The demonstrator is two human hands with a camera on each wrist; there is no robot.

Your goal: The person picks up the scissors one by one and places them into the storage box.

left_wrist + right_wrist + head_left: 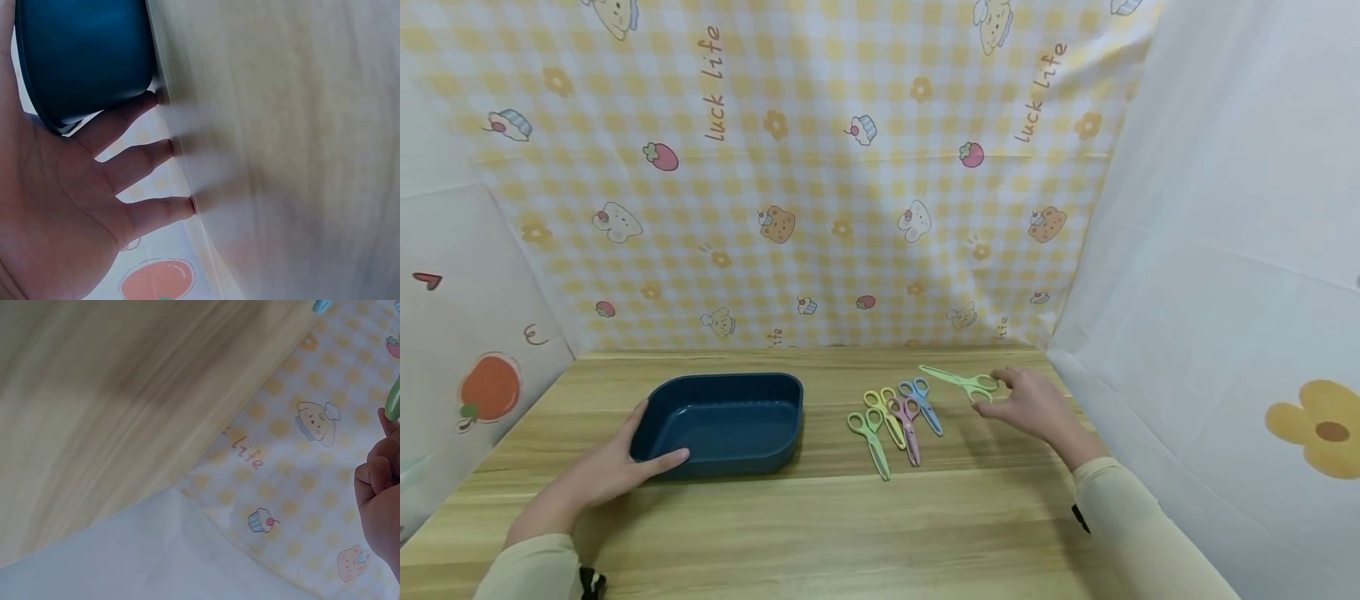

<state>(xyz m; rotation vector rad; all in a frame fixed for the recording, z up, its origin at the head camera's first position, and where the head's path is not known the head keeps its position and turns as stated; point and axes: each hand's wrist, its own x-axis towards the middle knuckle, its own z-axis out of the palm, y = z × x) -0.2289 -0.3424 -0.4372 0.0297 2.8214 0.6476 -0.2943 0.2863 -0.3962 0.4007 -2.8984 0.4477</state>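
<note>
A dark blue rectangular container [722, 467] stands at the left of the table. My left hand [602, 471] rests against its left end, thumb along the front wall; in the left wrist view the fingers [137, 165] are spread fairly straight, tips at the tabletop. My right hand [1030, 404] pinches the handle loops of pale green scissors [955, 379], held above the table with blades pointing left. In the right wrist view only a bit of green handle [394, 403] shows. Between container and right hand lie green scissors [872, 442], yellow scissors [891, 421], purple scissors [908, 429] and blue scissors [927, 408].
The wooden table [850, 542] reaches back to a yellow checked cloth [820, 192] with printed figures. White cloth walls stand on the left [445, 233] and right [1240, 208]. The purple scissors lie close against the yellow and blue ones.
</note>
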